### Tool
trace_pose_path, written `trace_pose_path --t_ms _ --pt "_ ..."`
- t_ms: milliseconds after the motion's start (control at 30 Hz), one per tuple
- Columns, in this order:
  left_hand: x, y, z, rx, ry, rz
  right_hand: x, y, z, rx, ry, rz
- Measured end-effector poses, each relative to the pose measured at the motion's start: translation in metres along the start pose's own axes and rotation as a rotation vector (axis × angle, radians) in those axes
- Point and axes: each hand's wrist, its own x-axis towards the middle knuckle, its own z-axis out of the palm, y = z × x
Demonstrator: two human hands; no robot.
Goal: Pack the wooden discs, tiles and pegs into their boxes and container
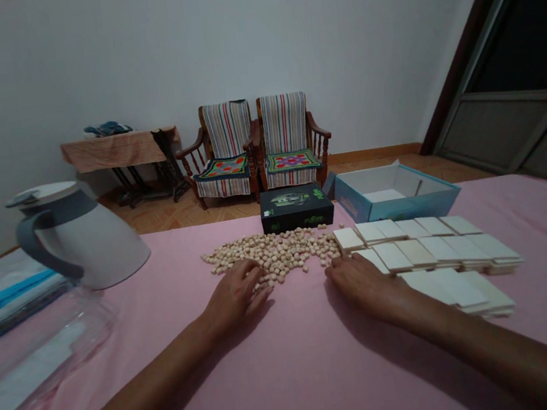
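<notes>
A spread pile of small, round, pale beige pieces (280,252) covers the middle of the pink cloth. My left hand (235,296) lies palm down at its near left edge, thumb apart from the bent fingers, fingertips among the pieces. To the right, my right hand (365,287) rests palm down with its fingers loosely bent, at the left end of several rows of thin, square, cream-white tiles (438,250). It partly covers the nearer tiles. Nothing shows held in either hand, though both palms are hidden.
Behind the pile stand a black box (297,208) and an open light-blue box (398,195). A white and grey jug (86,236) is at the left, near clear plastic packaging (37,364). Two wooden armchairs (253,147) and a cloth-covered table (119,148) stand beyond.
</notes>
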Motion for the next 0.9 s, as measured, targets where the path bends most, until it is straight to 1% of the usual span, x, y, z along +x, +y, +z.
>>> trace_pose_path --t_ms 67,133,233,300,367,467,533,600,667,767,833,900 --pt "-0.019 0.002 -0.014 -0.01 -0.086 -0.019 -0.001 -0.004 0.005 0.018 0.04 -0.028" --pt "-0.032 0.004 -0.023 -0.013 -0.166 -0.02 0.001 -0.011 0.009 0.034 0.06 -0.054" --pt "-0.039 0.006 -0.025 -0.008 -0.223 0.005 0.008 -0.026 0.011 0.05 0.069 -0.098" --pt "-0.036 0.005 -0.019 0.002 -0.206 0.028 0.015 -0.035 0.011 0.066 0.069 -0.114" --pt "-0.03 0.001 -0.011 0.012 -0.17 0.04 0.024 -0.039 0.01 0.088 0.077 -0.097" --pt "-0.02 -0.004 -0.002 0.014 -0.164 0.057 0.033 -0.037 0.008 0.107 0.095 -0.06" --pt "-0.016 -0.006 0.002 0.009 -0.163 0.063 0.034 -0.033 0.006 0.11 0.107 -0.053" --pt "-0.015 -0.004 0.003 0.003 -0.124 0.05 0.028 -0.028 0.003 0.1 0.119 -0.046" --pt "-0.017 0.0 0.003 -0.013 -0.104 0.049 0.02 -0.026 -0.002 0.048 0.095 -0.028" --pt "-0.02 0.011 0.003 -0.057 -0.163 0.124 0.009 -0.026 -0.008 -0.08 -0.003 0.019" --pt "-0.017 0.018 0.005 -0.072 -0.21 0.185 0.007 -0.027 -0.008 -0.136 -0.018 0.05" --pt "-0.012 0.022 0.009 -0.059 -0.221 0.201 0.009 -0.028 -0.005 -0.156 0.0 0.069"
